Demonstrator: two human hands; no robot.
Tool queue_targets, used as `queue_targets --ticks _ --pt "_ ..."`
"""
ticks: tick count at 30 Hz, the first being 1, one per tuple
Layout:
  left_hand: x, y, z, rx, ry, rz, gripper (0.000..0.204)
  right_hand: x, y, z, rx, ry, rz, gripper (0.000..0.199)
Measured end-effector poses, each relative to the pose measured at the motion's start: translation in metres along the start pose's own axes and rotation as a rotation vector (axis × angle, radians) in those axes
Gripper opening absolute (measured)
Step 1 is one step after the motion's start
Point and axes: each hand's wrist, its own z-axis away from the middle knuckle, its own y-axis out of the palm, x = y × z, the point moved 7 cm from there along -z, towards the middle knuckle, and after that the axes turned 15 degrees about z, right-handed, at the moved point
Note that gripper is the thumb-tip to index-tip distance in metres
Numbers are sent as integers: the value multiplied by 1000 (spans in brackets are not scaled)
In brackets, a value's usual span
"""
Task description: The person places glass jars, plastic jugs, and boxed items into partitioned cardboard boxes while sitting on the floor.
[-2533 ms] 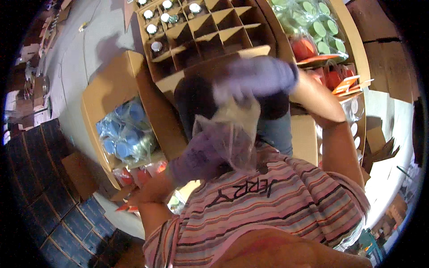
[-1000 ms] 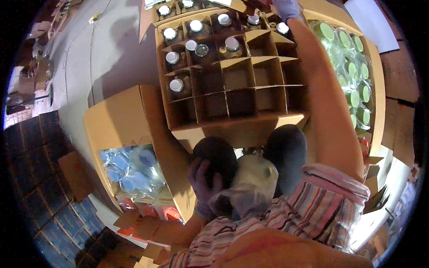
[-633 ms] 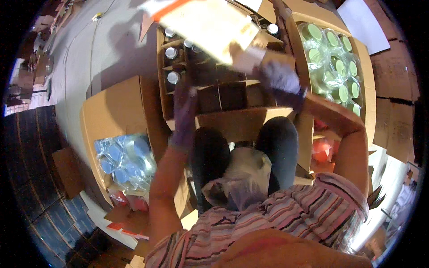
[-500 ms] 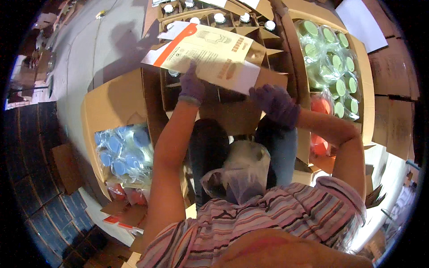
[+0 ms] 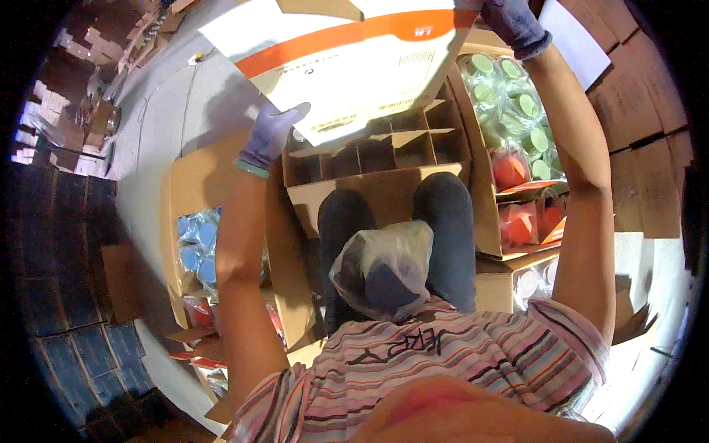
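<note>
A white printed carton (image 5: 354, 74) with an orange band is raised over the brown divided box (image 5: 377, 170) in front of my knees. My left hand (image 5: 272, 136), in a purple glove, grips its lower left edge with the thumb on the printed face. At the upper right corner my right hand (image 5: 517, 28), also gloved, holds on; its fingertips are partly cut off by the picture's edge. Cardboard dividers form several cells in the box below, and the carton hides its far part. On my lap lies a clear plastic bag (image 5: 384, 269) with something dark in it.
To the right stands a box of wrapped green-lidded bottles (image 5: 521, 111), with red-topped items (image 5: 517, 221) nearer me. At left, an open box holds blue-lidded bottles (image 5: 198, 244). Dark stacked cartons (image 5: 66, 258) line the far left; brown cartons (image 5: 646, 177) stand at the right.
The printed carton has been lifted and turned so its orange band runs across the top. My right hand has moved up and right to its upper corner; my left hand has shifted left.
</note>
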Motion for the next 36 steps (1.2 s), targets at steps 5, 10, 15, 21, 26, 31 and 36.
queue_targets --ticks 5,10,15,21,26,31,36 --pt "-46 -7 10 -392 367 230 53 -20 15 60 99 74 240 48" --pt "-68 3 4 -423 371 204 41 45 74 117 155 -153 326 34" --pt "-50 25 14 -299 306 219 43 83 75 127 -90 -542 657 50" --pt "-46 102 52 761 108 1255 59 46 113 101 -128 -245 -57 85" --pt "-47 69 67 -13 214 228 45 34 104 103 -31 -145 864 63" --pt "-15 72 53 -284 335 3 63 -45 134 120 202 252 1268 52" --pt "27 84 64 -332 321 -1061 102 -71 177 165 129 106 1186 67"
